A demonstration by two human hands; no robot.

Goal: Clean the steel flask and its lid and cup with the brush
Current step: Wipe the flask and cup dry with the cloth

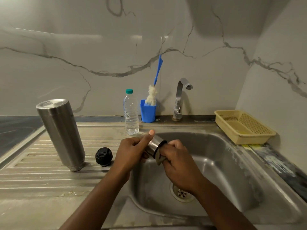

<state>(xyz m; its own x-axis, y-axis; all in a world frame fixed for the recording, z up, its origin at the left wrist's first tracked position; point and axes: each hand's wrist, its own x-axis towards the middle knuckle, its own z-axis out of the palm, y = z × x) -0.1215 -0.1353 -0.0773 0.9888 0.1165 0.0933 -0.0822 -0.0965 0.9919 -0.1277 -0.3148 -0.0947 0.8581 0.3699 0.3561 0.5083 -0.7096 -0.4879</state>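
KITCHEN SINK: A person is working through a flask wash. On the left, the steel flask [60, 135] is standing on the ribbed drainboard [41, 171], with its black lid [104, 156] lying just beside it, apart from both hands. The left hand [131, 151] is gripping the steel cup [155, 143], thumb stretched along its side, and holding it tilted over the sink [224, 163]. The right hand [177, 161] is curling its fingers round a brownish cloth [159, 159] and pressing it against the cup's dark rim. Behind them, a water bottle [131, 113] is standing beside a blue holder [147, 113], where the brush [152, 97] is resting head-down, in nobody's grasp. Farther right, the tap [179, 97] is showing no running water and a yellow basket [240, 127] is sitting at the counter's end. To my eye the job is partway along. The cup is getting attention, though with a cloth. Whether the flask and lid are already washed I cannot tell, and the brush work appears to be left.
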